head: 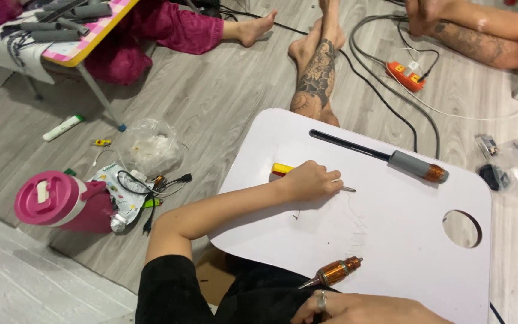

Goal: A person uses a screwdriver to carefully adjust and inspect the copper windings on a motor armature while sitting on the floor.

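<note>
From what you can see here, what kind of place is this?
Probably a home floor used for small electrical assembly: people sit barefoot on grey wood-look flooring around low lap tables, with an orange power strip and copper motor rotor.

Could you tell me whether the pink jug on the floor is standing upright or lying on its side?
On its side: the pink jug lies on the floor, lid facing the camera.

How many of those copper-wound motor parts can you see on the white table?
2. One copper-wound part sits at the end of the grey handle near the table's far edge; the other lies at the near edge by the right hand. More may be hidden.
</note>
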